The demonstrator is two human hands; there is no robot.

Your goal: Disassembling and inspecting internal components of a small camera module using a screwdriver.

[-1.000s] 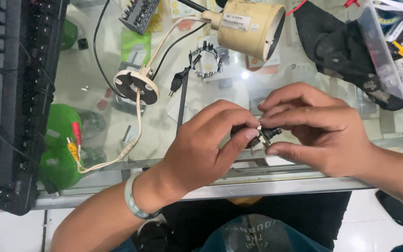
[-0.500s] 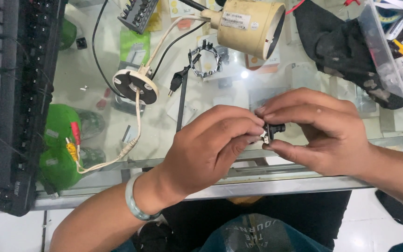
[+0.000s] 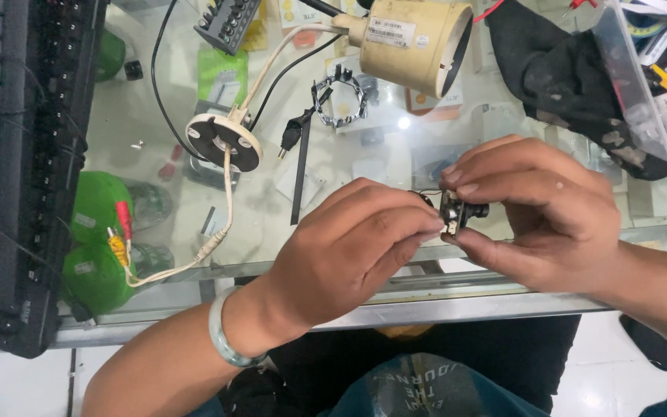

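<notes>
both hands (image 3: 441, 232) on camera module (image 3: 457, 212) (small, black)

glass counter (image 3: 156, 147) with cream camera housing (image 3: 414, 42), black keyboard (image 3: 21, 154), dark cloth (image 3: 565, 69)

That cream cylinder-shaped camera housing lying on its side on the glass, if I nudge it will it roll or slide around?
The cream camera housing lies on its round side, so it would probably roll a little on the smooth glass table. The attached cream cable likely tugs back and limits that. It looks like a hollow shell, so probably light for its size.
</notes>
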